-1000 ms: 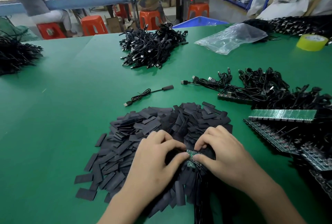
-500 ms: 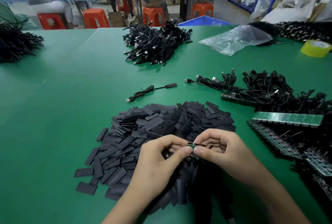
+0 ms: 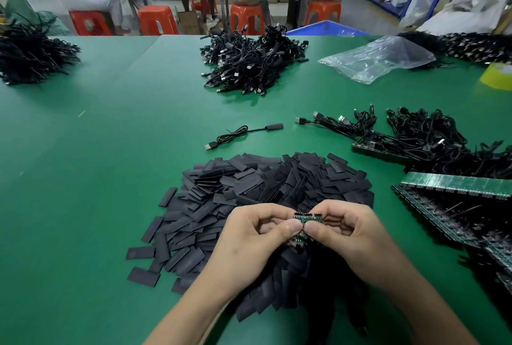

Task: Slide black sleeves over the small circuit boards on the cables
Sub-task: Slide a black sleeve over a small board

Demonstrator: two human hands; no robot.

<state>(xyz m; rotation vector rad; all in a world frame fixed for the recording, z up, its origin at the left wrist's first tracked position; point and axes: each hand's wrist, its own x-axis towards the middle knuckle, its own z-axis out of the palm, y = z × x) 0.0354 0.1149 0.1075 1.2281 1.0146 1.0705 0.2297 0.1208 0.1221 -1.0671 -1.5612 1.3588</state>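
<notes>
A wide heap of flat black sleeves (image 3: 249, 192) lies on the green table (image 3: 110, 151) in front of me. Above its near side, my left hand (image 3: 249, 242) and my right hand (image 3: 349, 234) meet and pinch a small strip of green circuit boards (image 3: 306, 218) between thumbs and forefingers. Black cables hang from the boards under my hands and are mostly hidden. One finished cable (image 3: 243, 134) with a sleeved board lies alone beyond the heap.
A pile of sleeved cables (image 3: 249, 62) sits at the far middle. Unsleeved cables on green board panels (image 3: 443, 178) crowd the right side. A clear plastic bag (image 3: 379, 59), yellow tape roll (image 3: 498, 76) and another cable heap (image 3: 30, 56) lie farther off. People sit on orange stools behind.
Both hands have lifted the strip of boards up off the sleeve heap and tilted it, so its green edge now shows between the thumbs.
</notes>
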